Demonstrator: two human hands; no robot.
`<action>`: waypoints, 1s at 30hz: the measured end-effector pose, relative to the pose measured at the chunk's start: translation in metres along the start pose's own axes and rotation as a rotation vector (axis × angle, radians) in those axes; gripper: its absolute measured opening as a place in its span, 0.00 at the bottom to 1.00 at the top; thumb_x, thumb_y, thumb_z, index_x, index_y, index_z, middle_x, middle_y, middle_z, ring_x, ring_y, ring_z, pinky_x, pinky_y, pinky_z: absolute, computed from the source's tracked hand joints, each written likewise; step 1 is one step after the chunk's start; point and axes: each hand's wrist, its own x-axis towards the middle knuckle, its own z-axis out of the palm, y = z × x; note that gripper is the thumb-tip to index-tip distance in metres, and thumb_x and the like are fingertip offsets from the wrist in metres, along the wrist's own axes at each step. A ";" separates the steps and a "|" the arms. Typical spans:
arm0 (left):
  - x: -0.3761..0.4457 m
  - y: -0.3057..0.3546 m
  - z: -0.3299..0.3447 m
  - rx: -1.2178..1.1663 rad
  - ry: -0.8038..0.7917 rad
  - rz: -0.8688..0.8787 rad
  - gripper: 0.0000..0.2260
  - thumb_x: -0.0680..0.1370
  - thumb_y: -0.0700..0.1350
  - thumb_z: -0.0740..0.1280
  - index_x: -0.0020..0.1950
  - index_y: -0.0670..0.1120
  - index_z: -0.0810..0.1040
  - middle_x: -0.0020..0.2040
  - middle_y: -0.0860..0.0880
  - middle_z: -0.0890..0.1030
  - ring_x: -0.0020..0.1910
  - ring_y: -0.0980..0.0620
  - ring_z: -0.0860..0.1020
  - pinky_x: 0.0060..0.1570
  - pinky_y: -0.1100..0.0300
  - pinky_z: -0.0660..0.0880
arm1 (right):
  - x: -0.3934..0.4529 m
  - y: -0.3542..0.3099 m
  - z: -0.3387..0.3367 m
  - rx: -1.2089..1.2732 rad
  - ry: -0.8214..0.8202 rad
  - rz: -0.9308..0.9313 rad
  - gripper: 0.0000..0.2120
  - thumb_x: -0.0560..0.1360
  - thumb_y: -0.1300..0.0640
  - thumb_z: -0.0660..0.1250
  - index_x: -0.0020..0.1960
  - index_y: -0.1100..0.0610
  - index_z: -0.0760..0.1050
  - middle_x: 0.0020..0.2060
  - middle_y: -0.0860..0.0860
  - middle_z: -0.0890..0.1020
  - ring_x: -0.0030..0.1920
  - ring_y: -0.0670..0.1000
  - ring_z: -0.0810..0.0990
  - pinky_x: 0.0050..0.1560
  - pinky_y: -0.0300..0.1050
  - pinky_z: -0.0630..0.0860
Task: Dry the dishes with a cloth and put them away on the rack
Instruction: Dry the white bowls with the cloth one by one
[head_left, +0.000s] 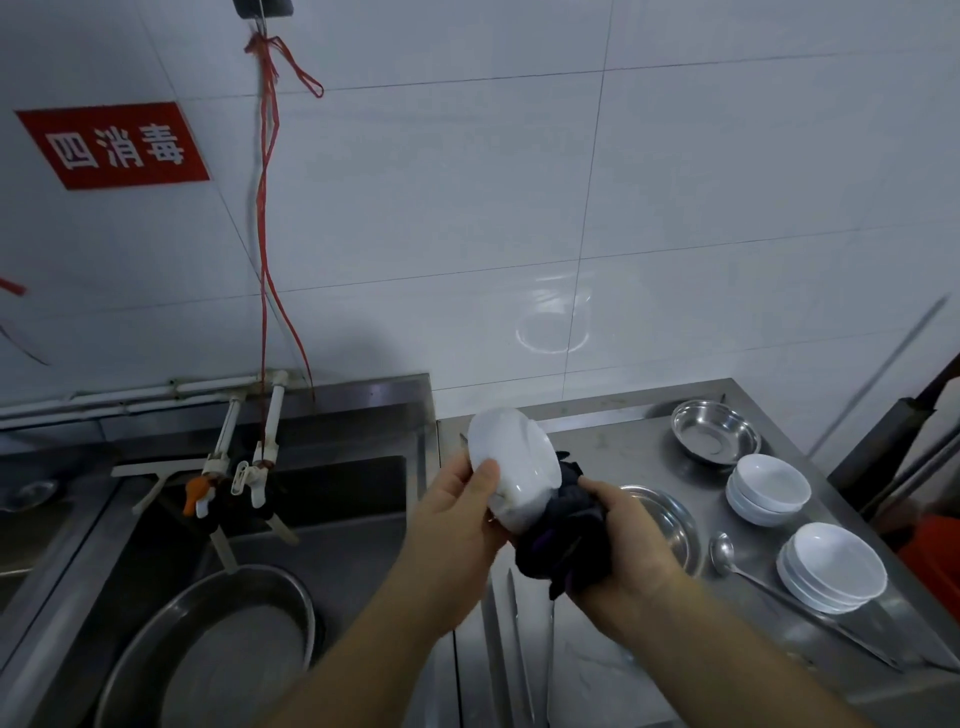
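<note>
Head view, grip: I am watching the left hand (457, 514) holding a white bowl (514, 467) tilted on edge above the seam between sink and tabletop, thumb lying on its outer wall and the other fingers hidden behind it.
Head view, cloth: the right hand (631, 540) is gripping a dark cloth (558, 540), fingers curled round the bunched fabric and pressing it against the bowl's lower side.
Head view, slip risk: I am judging the bowl glazed and probably wet, so a hard rub from the cloth could twist it out from under the thumb.
Head view, fall risk: it is hanging over the steel tabletop (613, 447) edge and the sink (332, 519); a drop there would likely chip or break it.
Head view, crowding: two stacks of white bowls (769, 488) (831, 569), a steel bowl (714, 431), a steel dish (670, 519) and a ladle (727, 551) are sitting near the right hand, so a wide elbow swing could knock them.
Head view, materials: the bowls are looking smooth, round and shallow; the cloth soft and crumpled; the tabletop brushed and hard.
Head view, sink: a wide metal basin (218, 639) is lying in it under white taps (260, 457).
Head view, rack: I am not seeing any rack, so I cannot tell where the bowl should go.
</note>
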 end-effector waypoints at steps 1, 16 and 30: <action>0.000 -0.006 0.001 0.010 -0.001 0.012 0.19 0.78 0.50 0.69 0.69 0.49 0.80 0.63 0.45 0.85 0.62 0.42 0.85 0.54 0.51 0.84 | 0.000 0.002 0.002 0.002 0.020 -0.010 0.15 0.81 0.55 0.67 0.62 0.64 0.81 0.50 0.62 0.88 0.46 0.62 0.89 0.41 0.53 0.86; 0.008 -0.017 0.001 0.357 0.024 0.090 0.07 0.85 0.44 0.67 0.57 0.49 0.84 0.54 0.46 0.88 0.56 0.46 0.87 0.54 0.51 0.84 | -0.014 0.030 0.018 -0.720 0.093 -0.522 0.16 0.85 0.53 0.63 0.63 0.32 0.79 0.49 0.39 0.87 0.48 0.41 0.87 0.46 0.45 0.86; 0.001 -0.017 -0.008 0.912 -0.191 0.136 0.05 0.84 0.49 0.67 0.53 0.49 0.81 0.48 0.49 0.85 0.49 0.49 0.84 0.52 0.47 0.84 | 0.013 -0.026 -0.012 -0.950 -0.005 -0.299 0.15 0.82 0.51 0.64 0.43 0.55 0.86 0.41 0.60 0.87 0.38 0.57 0.86 0.42 0.52 0.83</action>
